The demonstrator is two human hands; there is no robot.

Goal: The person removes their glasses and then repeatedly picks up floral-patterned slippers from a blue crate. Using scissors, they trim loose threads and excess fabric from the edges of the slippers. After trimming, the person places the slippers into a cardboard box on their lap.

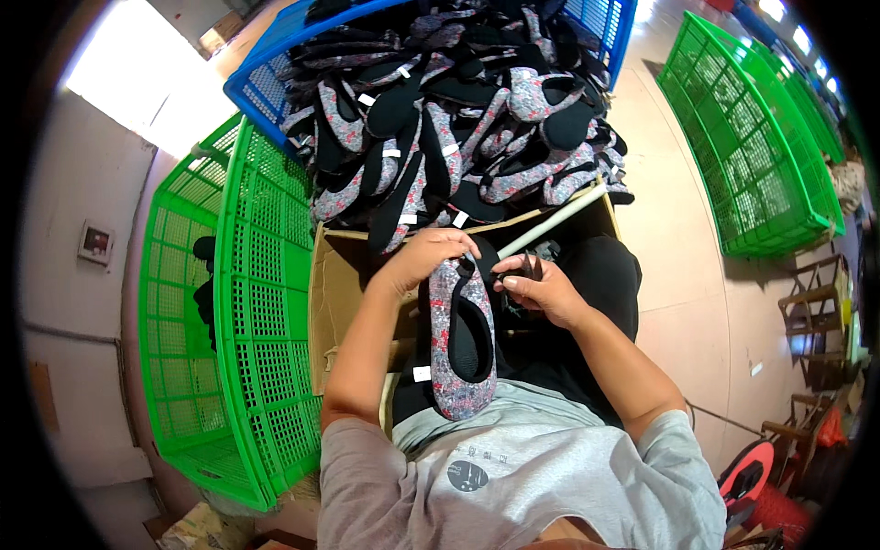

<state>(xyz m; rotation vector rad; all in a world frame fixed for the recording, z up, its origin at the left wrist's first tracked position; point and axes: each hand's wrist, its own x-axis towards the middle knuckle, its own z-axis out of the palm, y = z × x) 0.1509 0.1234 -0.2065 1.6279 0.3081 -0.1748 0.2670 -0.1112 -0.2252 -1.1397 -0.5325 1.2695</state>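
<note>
My left hand point(431, 255) is closed on the far end of a slipper point(440, 344), which hangs down in front of my lap. The slipper is grey with a red and dark speckled pattern and a black-edged opening; a small white tag sticks out at its left side. Just right of its far end, my right hand point(541, 289) is closed round small dark thread snips point(533, 268), with the pointed blades showing above the fingers. Their handles are mostly hidden. Beyond both hands lies a big heap of similar slippers point(440, 147), many with white tags.
A blue crate point(261, 87) holds part of the heap. An open cardboard box point(330, 312) stands before it, with a pale rod point(555, 220) across its right side. Green crates point(266, 339) stand at the left, and more green crates point(733, 137) at the right.
</note>
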